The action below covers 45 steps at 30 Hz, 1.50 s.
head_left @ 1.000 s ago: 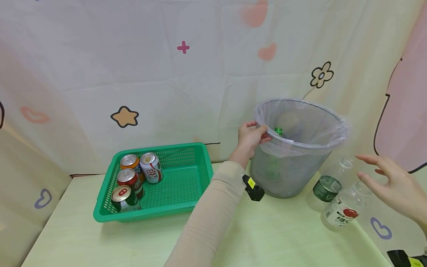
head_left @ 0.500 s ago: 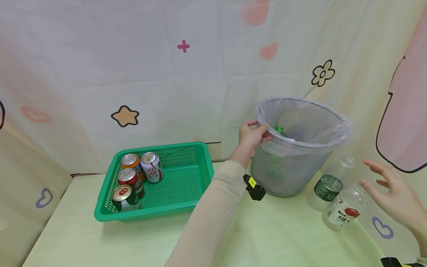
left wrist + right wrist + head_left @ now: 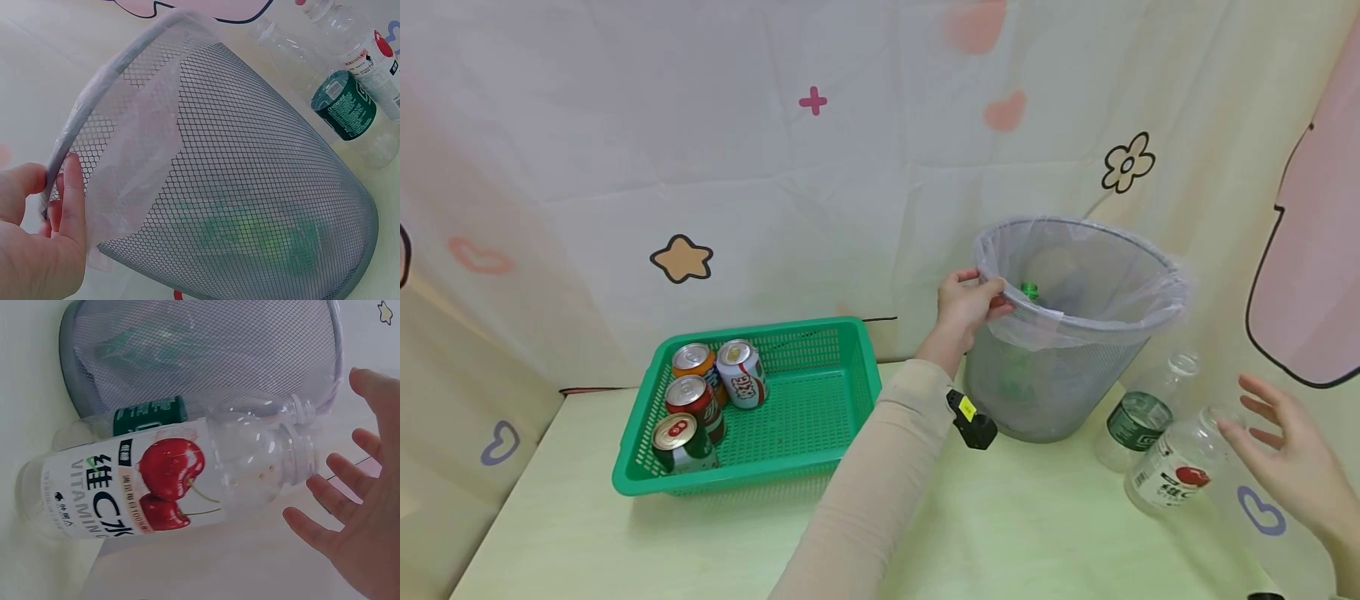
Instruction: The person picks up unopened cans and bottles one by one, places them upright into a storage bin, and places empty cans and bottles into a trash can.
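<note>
My left hand (image 3: 964, 308) pinches the lined rim of a grey mesh wastebasket (image 3: 250, 156), thumb on one side and fingers on the other. A translucent plastic liner (image 3: 134, 162) folds over that rim. Inside the basket a green bottle (image 3: 1028, 292) shows its neck. Beside the neck of a clear plastic bottle with a cherry label (image 3: 169, 481), my right hand (image 3: 356, 494) is spread with fingers apart, holding nothing. Another clear bottle with a green label (image 3: 1138, 421) stands upright between that bottle and the basket.
At the left a green plastic basket (image 3: 797, 408) holds several drink cans (image 3: 692, 400). A patterned curtain (image 3: 820, 183) hangs behind the pale table (image 3: 1000, 517), and the two clear bottles stand near the table's right edge.
My right hand has shifted right and slightly down, staying close to the cherry-label bottle's neck. My left hand keeps its pinch on the wastebasket rim.
</note>
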Available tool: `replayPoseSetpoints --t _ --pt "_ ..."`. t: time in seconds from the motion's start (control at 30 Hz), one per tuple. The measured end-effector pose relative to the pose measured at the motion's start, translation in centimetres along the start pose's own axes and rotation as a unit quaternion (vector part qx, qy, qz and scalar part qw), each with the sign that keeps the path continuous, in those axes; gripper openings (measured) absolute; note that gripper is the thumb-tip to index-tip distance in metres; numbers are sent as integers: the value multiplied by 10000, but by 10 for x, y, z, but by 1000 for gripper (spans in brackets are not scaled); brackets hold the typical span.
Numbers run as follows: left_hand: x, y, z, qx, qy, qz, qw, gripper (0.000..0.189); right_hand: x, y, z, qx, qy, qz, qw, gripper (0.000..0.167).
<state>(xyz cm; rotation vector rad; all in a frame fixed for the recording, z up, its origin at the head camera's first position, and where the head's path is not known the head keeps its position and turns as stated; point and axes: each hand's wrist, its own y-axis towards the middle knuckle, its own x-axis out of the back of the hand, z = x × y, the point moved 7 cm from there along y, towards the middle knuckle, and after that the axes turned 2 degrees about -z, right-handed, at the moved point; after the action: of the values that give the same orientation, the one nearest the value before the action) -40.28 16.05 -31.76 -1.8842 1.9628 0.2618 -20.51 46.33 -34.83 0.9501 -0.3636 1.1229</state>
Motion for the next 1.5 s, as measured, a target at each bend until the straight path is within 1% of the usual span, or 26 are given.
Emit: replayPoseSetpoints --t 0.17,0.33,0.77,0.97,1.17,1.5 --pt "0 1 1 4 -9 45 10000 35 -3 -8 -10 -139 25 -116 9998 70" --pt "0 1 2 18 39 38 10000 35 -8 -14 -16 -165 234 -158 9995 74" --pt "1 3 3 30 16 10 10000 35 -28 -29 -33 -596 621 -163 9962 83" --pt "1 2 1 57 49 -25 10000 35 -39 -37 -44 -968 749 -51 9925 87" --pt "0 2 1 70 57 -21 10000 34 -45 -43 -50 -1064 998 -172 9892 88" --pt "-1 1 0 51 71 38 10000 34 -51 -48 -58 -1352 1091 -294 9844 89"
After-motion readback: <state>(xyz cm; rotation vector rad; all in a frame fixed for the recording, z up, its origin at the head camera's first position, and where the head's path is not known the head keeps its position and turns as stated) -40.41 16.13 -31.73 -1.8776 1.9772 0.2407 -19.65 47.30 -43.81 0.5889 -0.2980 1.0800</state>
